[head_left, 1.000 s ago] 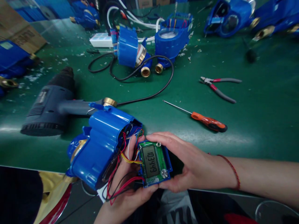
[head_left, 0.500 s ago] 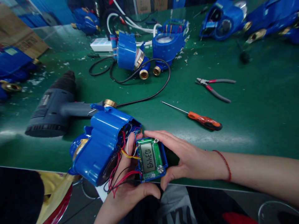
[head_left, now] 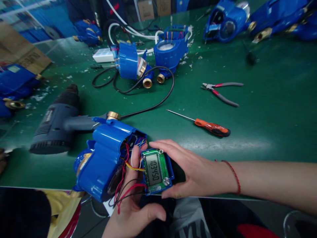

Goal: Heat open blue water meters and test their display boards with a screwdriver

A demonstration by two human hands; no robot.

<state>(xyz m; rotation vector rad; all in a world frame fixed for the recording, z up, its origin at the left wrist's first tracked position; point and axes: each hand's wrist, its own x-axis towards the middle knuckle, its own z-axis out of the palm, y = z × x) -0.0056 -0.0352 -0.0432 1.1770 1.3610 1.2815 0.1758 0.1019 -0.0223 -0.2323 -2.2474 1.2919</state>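
A green circuit board (head_left: 162, 175) with a lit number display sits in a small blue case. My right hand (head_left: 195, 170) grips the case from the right, thumb at the lower edge and fingers at the upper. My left hand (head_left: 132, 208) supports it from the left, fingers along its side behind the wires, thumb spread away. Red, yellow and black wires (head_left: 123, 178) run from the board to a blue water meter (head_left: 105, 152), which lies tilted against the table's front edge, left of my hands. The undersides of the case and some left fingers are hidden.
A grey heat gun (head_left: 55, 122) lies behind the meter on the left. An orange screwdriver (head_left: 211, 128) and grey-red cutting pliers (head_left: 223, 92) lie to the right. Several blue meters stand farther back, with a black cable (head_left: 158, 105), a white power strip (head_left: 103, 55) and a cardboard box (head_left: 24, 53).
My left thumb has moved slightly away from the case's lower edge. The display's last digits have changed. The camera view has shifted a little; both hands still hold the case.
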